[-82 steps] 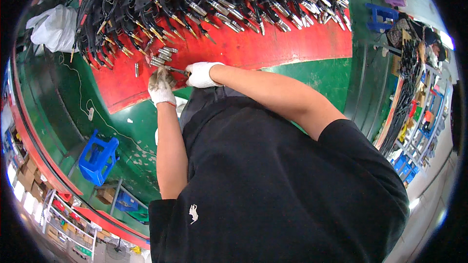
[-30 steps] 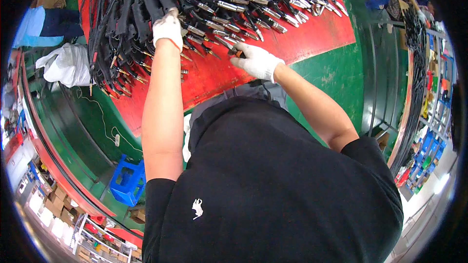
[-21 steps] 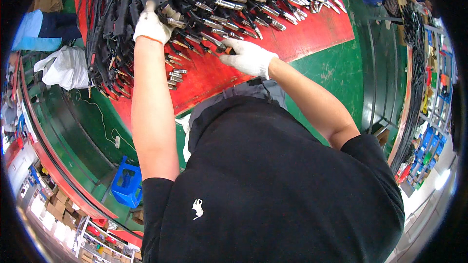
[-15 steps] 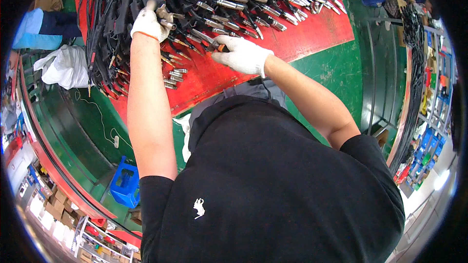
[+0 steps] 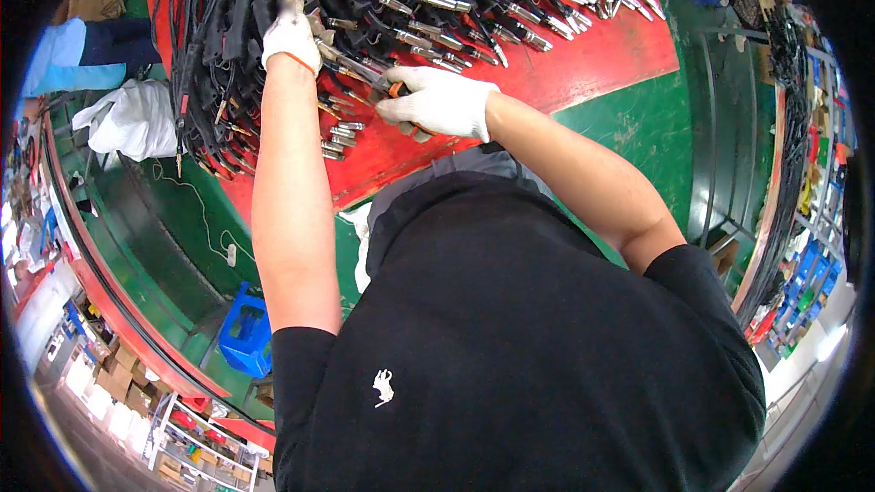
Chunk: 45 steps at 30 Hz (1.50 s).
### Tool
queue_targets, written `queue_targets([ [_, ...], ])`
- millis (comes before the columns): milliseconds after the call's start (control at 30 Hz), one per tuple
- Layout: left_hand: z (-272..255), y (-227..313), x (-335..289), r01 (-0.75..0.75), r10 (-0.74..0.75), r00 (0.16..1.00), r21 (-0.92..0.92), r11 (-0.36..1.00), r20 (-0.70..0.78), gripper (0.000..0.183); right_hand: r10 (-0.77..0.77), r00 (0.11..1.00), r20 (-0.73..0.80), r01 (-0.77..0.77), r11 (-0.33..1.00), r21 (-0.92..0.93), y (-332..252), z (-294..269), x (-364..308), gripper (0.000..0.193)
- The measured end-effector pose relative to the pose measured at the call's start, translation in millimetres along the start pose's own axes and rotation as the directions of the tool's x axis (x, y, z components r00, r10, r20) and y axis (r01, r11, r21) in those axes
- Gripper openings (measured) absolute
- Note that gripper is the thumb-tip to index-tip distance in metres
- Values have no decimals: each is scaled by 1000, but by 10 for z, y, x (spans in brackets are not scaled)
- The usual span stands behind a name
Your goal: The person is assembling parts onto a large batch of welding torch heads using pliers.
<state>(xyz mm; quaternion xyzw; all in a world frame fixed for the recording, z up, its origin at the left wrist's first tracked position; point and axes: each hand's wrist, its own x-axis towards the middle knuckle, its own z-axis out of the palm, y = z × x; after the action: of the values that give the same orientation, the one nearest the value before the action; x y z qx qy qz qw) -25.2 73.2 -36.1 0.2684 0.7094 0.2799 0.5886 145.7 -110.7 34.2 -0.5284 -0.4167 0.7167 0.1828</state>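
My left hand point(image 5: 293, 39), in a white work glove with dirty fingertips, is closed among the black cables point(image 5: 241, 14) at the pile's near side. What its fingers pinch is mostly hidden; a metal end point(image 5: 342, 24) shows beside them. My right hand point(image 5: 437, 102), gloved too, is wrapped around pliers with orange on the handles point(image 5: 396, 89). Their grey metal jaws point(image 5: 363, 71) point left, toward my left hand and the metal ends there. Several silver plugs point(image 5: 343, 135) lie loose-looking on the red tabletop point(image 5: 583, 68), just below the two hands.
Many black cables with silver plugs point(image 5: 538, 14) are heaped across the far side. At left are a white bag point(image 5: 128, 120) and part of another person in blue point(image 5: 59, 55). A blue stool point(image 5: 244, 333) stands lower left; more cables point(image 5: 775, 128) hang at the right.
The pliers have come closer to my left hand, their jaws now reaching beside its fingers. The whole view has shifted slightly. Both hands stay closed.
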Motion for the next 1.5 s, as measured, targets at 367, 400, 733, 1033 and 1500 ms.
queue_targets([
  [367,-59,93,-294,-74,71,991,-21,997,-117,48,113,992,57,-113,994,-2,-113,111,61,43],
  [400,-52,100,-317,-98,96,987,-6,995,-132,47,102,994,50,-103,994,24,-110,119,66,43],
  [733,-30,56,-325,-230,272,954,283,931,-122,54,52,998,-37,-51,998,23,-116,221,116,43],
  [1033,116,102,-110,-22,53,992,247,969,-118,72,-67,975,-213,1,956,-293,29,252,94,51],
  [1500,44,316,82,-104,118,993,296,949,-30,69,27,929,-369,-40,999,-27,834,-253,-808,42],
])
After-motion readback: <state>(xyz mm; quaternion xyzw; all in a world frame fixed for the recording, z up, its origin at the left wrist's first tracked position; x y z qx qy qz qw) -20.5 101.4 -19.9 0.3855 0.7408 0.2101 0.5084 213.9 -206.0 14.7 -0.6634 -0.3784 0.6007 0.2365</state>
